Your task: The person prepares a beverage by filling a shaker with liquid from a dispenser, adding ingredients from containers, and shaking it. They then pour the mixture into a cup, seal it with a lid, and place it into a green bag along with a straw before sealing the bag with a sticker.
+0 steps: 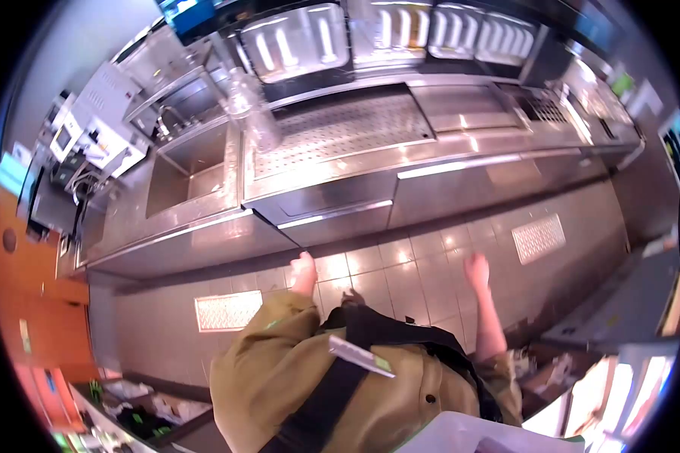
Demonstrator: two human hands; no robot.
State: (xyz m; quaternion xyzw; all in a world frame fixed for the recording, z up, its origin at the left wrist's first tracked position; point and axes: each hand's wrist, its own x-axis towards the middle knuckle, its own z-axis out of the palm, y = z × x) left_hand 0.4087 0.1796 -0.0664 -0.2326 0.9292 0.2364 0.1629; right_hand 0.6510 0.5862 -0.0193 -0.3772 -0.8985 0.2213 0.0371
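My left hand [304, 272] hangs over the tiled floor, just in front of the counter's lower doors. Its blurred fingers look a little apart, and nothing shows in them. Farther right, my right hand [476, 269] is held out over the floor at the end of a bare forearm. Motion blur hides how its fingers lie, and no object is visible with it. Neither hand touches the steel counter [340, 170]. Nearest to the left hand is the steel door front [340, 219] below the counter edge.
A sink [193, 177] is set into the counter at left, beside stacked clear containers [253, 113]. A perforated drain tray [347, 128] lies mid-counter. Clear bins [298, 45] line the back. Floor grates [230, 311] lie at both sides. A white machine [102, 124] stands far left.
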